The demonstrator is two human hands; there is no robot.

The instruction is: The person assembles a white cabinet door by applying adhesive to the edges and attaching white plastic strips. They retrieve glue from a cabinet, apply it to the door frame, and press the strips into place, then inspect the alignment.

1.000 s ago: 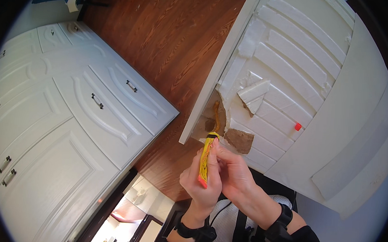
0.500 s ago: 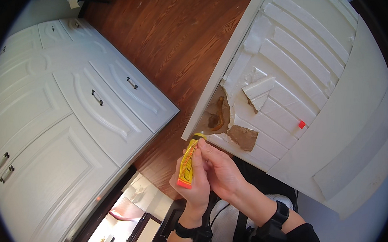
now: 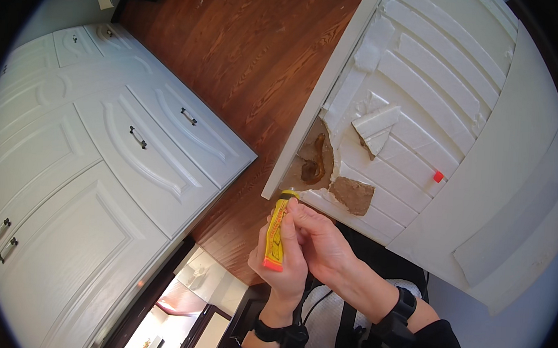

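A yellow glue tube with a red tail end is wrapped in my left hand, its black-banded neck pointing away from me. The fingertips of my right hand press on the tube close to the neck. Just beyond the neck, a patch of bare brown board shows at the corner of a white ribbed panel. Amber glue lies on that patch in a streak and a puddle. Whether glue is leaving the nozzle I cannot make out.
Two broken pieces rest on the panel: a white-faced piece and a brown one. A small red cap sits farther right. Wooden floor separates the panel from white cabinets at left.
Both hands have shifted slightly to the right with the tube, which now points a little more straight ahead. The grip looks the same.
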